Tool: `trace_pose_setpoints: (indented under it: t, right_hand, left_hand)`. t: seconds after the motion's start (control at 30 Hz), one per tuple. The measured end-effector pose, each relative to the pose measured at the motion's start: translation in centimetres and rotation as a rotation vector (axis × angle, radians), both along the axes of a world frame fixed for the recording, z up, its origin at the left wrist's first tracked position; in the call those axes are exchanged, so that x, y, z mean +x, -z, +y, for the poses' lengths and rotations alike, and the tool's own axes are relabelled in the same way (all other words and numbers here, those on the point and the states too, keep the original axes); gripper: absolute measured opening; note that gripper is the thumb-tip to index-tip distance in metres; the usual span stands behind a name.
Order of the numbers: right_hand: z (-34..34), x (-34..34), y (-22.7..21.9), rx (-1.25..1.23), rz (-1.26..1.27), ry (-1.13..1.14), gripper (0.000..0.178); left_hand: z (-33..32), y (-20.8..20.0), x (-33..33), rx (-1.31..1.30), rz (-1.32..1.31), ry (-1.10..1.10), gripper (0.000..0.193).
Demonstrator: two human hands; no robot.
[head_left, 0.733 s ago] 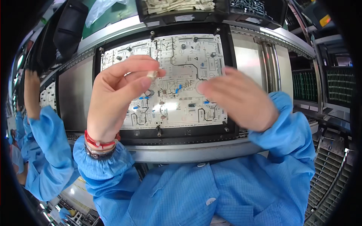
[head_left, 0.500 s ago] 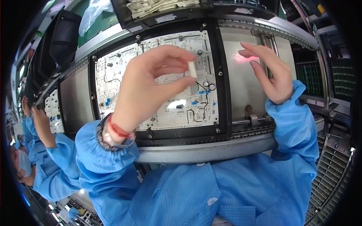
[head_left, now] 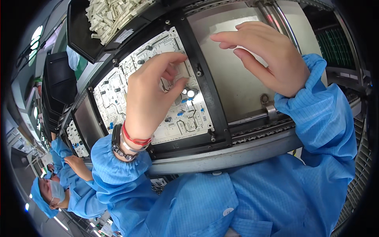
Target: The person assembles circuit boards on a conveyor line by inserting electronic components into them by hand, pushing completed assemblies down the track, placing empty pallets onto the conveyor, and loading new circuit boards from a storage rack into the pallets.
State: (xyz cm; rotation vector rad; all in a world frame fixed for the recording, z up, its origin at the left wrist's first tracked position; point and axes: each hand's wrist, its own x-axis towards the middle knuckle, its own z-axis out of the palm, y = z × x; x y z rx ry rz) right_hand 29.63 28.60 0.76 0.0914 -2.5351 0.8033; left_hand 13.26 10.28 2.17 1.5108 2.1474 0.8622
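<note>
My left hand (head_left: 148, 91) is over a white printed circuit board (head_left: 158, 136) in a black frame (head_left: 221, 122). Its thumb and fingertips are curled toward each other with a gap, around what looks like a small white plastic connector (head_left: 183, 68); its outline blends into the board behind. Black and blue components and silver-topped capacitors (head_left: 192, 93) stand on the board. To the right, my right hand (head_left: 272, 55) hovers above a bare metal plate (head_left: 225, 71), fingers slightly bent and apart, holding nothing.
A black bin (head_left: 81, 35) heaped with white plastic connectors (head_left: 112, 17) stands beyond the board. Rods and a rail (head_left: 256, 136) run along the conveyor. Another masked person in blue (head_left: 85, 197) is at the left, near a second board (head_left: 77, 138).
The view has turned, so the bin and co-worker show more fully. My left hand has lowered toward the board, its thumb and fingers still curled. My right hand remains over the metal plate.
</note>
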Motion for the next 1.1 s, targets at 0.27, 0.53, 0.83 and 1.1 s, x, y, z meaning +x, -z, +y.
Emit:
trace_pose_setpoints:
  t: [0.27,0.53,0.83,1.1]
  right_hand:
    - [-0.4,-0.1,0.3,0.042,0.019,-0.036,0.037]
    - [-0.2,-0.1,0.5,0.055,-0.066,-0.052,0.038]
    - [0.9,0.7,0.3,0.000,-0.152,-0.056,0.037]
    - [-1.0,-0.5,0.8,-0.078,-0.513,0.032,0.025]
  left_hand:
    - [0.7,-0.5,0.2,0.026,0.183,0.083,0.032]
    - [-2.0,-1.7,-0.5,0.012,0.141,0.161,0.014]
    - [-8.1,-2.3,1.1,-0.105,0.213,0.168,0.015]
    - [-11.9,-3.8,1.2,0.050,0.223,-0.067,0.015]
